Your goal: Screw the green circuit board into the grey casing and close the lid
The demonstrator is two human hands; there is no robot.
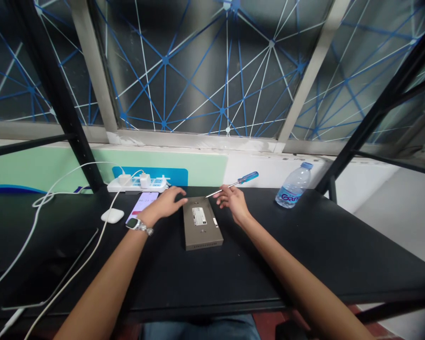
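A flat grey-brown metal box [202,223] with a white label lies on the black table [255,278]. My left hand [166,202] is at the box's upper left corner, thumb and fingers apart, holding nothing. On the other side, my right hand [233,200] holds a screwdriver [247,178] by its shaft between thumb and fingers. The blue clear handle points up to the right, and the tip is at the far edge of the box. Whether the tip touches the box is too small to tell.
A water bottle [293,186] stands at the back right. On the left are a phone [141,206], a white earbud case [112,216], a tablet [53,269], white cables and a power strip [127,185] with plugs. Black metal posts rise at both sides.
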